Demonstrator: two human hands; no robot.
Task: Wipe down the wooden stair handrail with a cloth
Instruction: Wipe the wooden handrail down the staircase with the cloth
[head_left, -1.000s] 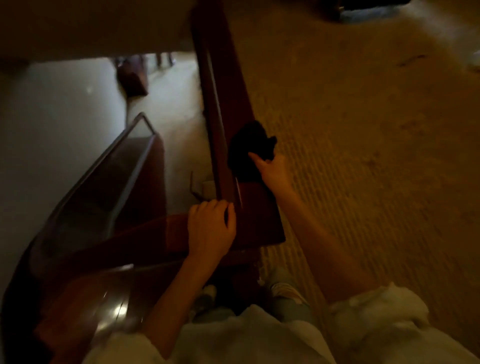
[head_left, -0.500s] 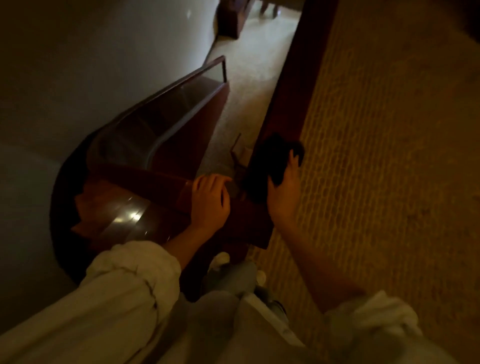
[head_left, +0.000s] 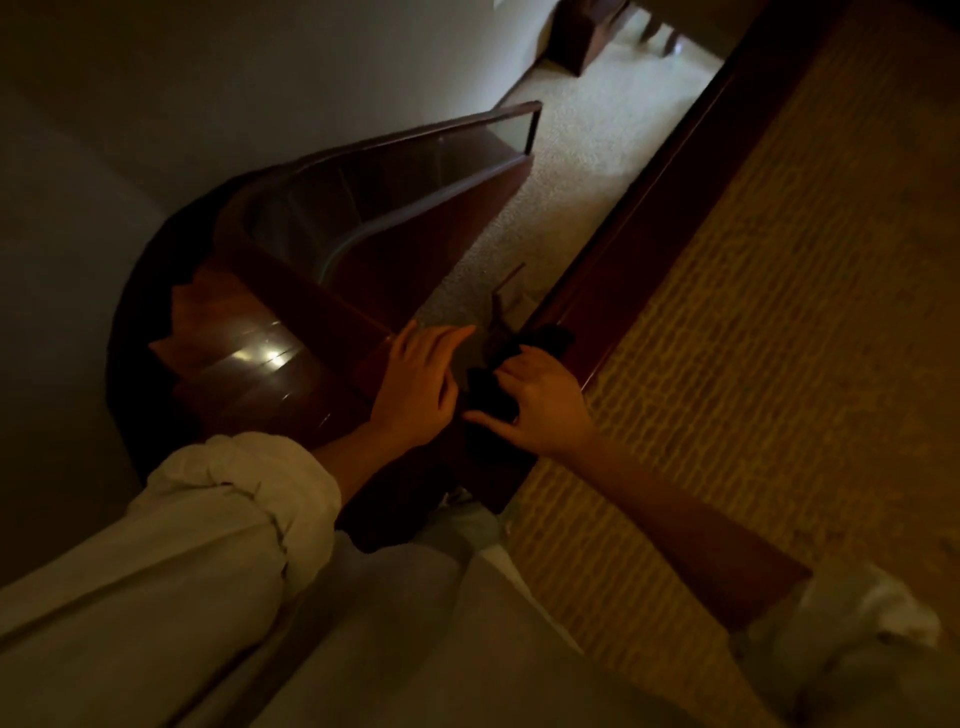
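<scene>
Handrail (head_left: 644, 228) runs long and straight away from your hands, cloth at its near end.

Your right hand (head_left: 543, 408) is at the near end of the handrail, fingers curled into the dark cloth (head_left: 491, 392), which lies on the wood under them. Your left hand (head_left: 421, 384) lies just beside it at the handrail's corner, fingers straight and loose, holding nothing. The long way of the handrail goes from the cloth up and away from you, so most of the wood lies past your right fingertips. I think the right hand should do the push, since it has the cloth: slide along the long way, not across. The wood is too dark to tell which parts are clean.
</scene>
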